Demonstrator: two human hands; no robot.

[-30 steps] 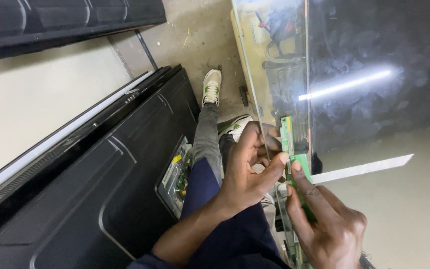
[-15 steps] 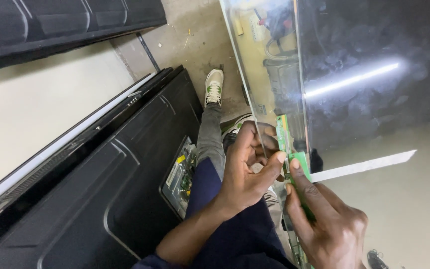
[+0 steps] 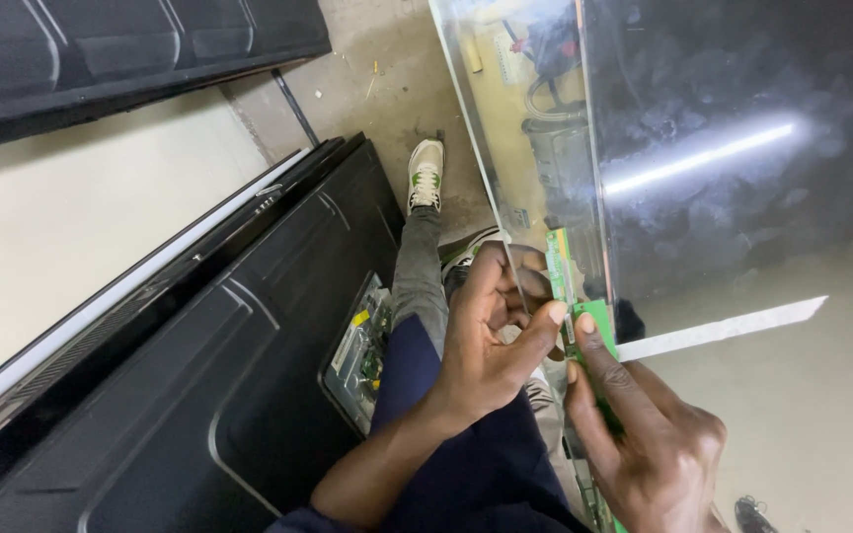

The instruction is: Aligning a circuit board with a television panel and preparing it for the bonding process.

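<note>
The person's left hand (image 3: 491,341) was curled, with its thumb and fingers pinched together on the edge of a big, thin, shiny glass-like panel (image 3: 742,168) and on the long, narrow green circuit strip (image 3: 567,286) that ran along that edge; the right hand (image 3: 644,434) was just beside it, lower down, with its fingers closed on the same green strip, the first finger and thumb pressed on it from either side; the two hands nearly touched at the fingertips; the green strip sat between them, at the lower left edge of the panel, above the person's lap; a thin flat white ribbon (image 3: 723,331) stuck out from near the right hand toward the right; the panel was dark and mirrored a long bright light; to the left lay a large black plastic back cover (image 3: 199,395) with a small green board (image 3: 362,350) showing through a hole in it; a leg in grey trousers (image 3: 419,281) reached out over the grey concrete floor (image 3: 387,89), ending in a white and green shoe (image 3: 426,173).
</note>
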